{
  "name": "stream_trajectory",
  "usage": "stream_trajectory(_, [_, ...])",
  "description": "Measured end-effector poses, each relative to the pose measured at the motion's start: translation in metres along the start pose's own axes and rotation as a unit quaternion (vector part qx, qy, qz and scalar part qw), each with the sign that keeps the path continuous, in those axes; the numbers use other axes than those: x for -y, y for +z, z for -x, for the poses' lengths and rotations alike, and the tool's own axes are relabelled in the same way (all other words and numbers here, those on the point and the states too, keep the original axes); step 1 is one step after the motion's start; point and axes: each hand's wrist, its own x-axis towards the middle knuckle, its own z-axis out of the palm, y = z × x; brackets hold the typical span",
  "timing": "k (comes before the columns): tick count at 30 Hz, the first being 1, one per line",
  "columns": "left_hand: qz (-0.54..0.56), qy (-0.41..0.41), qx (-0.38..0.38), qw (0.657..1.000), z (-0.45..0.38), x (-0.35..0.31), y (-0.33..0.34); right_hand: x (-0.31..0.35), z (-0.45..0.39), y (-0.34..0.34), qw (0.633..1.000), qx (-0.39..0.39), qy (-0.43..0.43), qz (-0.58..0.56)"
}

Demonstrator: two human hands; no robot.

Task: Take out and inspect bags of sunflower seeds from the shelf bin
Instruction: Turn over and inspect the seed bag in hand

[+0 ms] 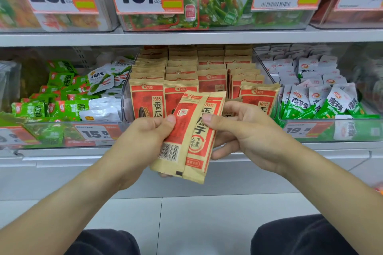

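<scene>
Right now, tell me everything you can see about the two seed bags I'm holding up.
The two seed bags are flat kraft-brown paper-look packets with red panels. They overlap, tilted, in front of the clear seed bin. The left one shows its back with a barcode near the bottom; the right one shows its front with large dark characters and a round red seal. The left hand pinches the left bag's edge with its thumb on top; the right hand grips the right bag, its thumb on the front.

Snack-filled clear bins on shelf
</scene>
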Motion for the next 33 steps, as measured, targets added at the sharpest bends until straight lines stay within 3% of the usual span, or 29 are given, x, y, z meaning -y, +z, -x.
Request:
stream_trajectory(5, [0.006,0.014,0.075,0.997,0.007,-0.013,-0.006,0.001,0.003,-0.004,1.0,0.005,0.005,-0.023])
stream_trajectory(7, [0.014,-0.016,0.114,0.993,0.006,-0.012,-0.008,0.003,0.004,-0.008,0.999,0.035,0.033,-0.023])
stream_trajectory(12, [0.001,-0.105,0.307,0.946,0.006,-0.006,-0.024,0.004,0.009,-0.02,0.979,0.16,0.127,-0.001])
stream_trajectory(14, [-0.03,-0.116,0.287,0.95,0.005,0.002,-0.024,-0.002,0.009,-0.023,0.975,0.17,0.142,0.031])
stream_trajectory(18, [-0.053,-0.092,0.134,0.985,0.004,0.019,-0.005,-0.014,0.01,-0.025,0.962,0.18,0.177,0.106])
stream_trajectory(21, [-0.131,-0.061,0.092,0.985,0.005,0.032,0.01,-0.027,0.012,-0.018,0.961,0.155,0.182,0.14])
stream_trajectory(25, [-0.308,0.038,0.087,0.947,0.003,0.045,0.022,-0.037,0.012,-0.011,0.973,0.095,0.144,0.151])
stream_trajectory(33, [-0.375,0.028,0.106,0.92,-0.004,0.048,0.036,-0.029,0.013,-0.006,0.969,0.111,0.166,0.146])
